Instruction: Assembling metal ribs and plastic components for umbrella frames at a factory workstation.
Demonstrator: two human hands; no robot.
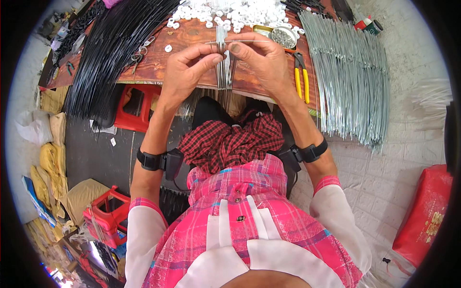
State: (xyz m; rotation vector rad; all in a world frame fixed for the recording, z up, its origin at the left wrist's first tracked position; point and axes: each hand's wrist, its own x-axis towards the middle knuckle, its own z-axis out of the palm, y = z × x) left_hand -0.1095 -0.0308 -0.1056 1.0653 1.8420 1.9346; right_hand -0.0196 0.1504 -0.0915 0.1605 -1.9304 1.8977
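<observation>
A narrow bundle of thin metal rods (224, 74) runs from the tabletop over its near edge, between my hands. From its left side, my left hand (192, 65) pinches the bundle with thumb and fingertips. A single thin wire (252, 41) lies crosswise over the upper part of the rods. Thumb and forefinger of my right hand (259, 60) are closed on this wire, right against the bundle. Whether the wire passes through the rods or only over them, I cannot tell. Both fingertips partly cover the contact.
White plastic rings (235, 14) are heaped at the back of the wooden table (149, 67). A round tin of small metal parts (283, 37) and yellow-handled pliers (301, 77) lie right. Black rods (110, 53) and silver rods (348, 77) overhang both sides. A red stool (132, 126) stands below.
</observation>
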